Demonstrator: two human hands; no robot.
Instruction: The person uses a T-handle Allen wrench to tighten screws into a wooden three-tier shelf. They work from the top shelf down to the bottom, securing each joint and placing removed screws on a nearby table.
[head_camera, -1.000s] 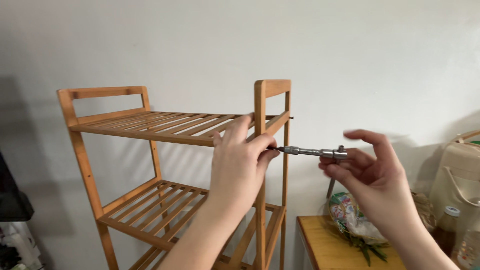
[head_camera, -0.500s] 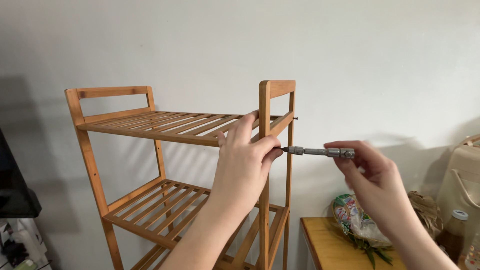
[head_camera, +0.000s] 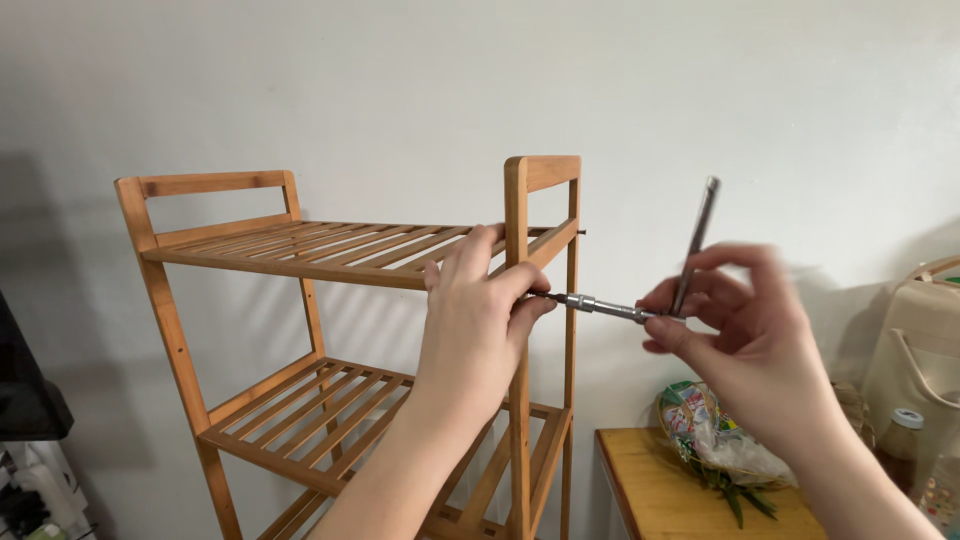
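Screw-driving step: your left hand (head_camera: 478, 325) clenched round wooden shelf post (head_camera: 517, 300), right hand (head_camera: 745, 335) pinching L-shaped key (head_camera: 640, 300); next, keep tip seated.

Bare wall leaves open room right of the wooden rack (head_camera: 340, 250); side table (head_camera: 650, 490) clutter crowds below.

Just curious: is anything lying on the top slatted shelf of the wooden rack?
No, the top slatted shelf of the wooden rack shows only bare slats.

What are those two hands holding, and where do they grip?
Right hand pinches the bent grey metal hex key at its elbow; left hand grips the bamboo shelf post, fingertips on the key's tip.
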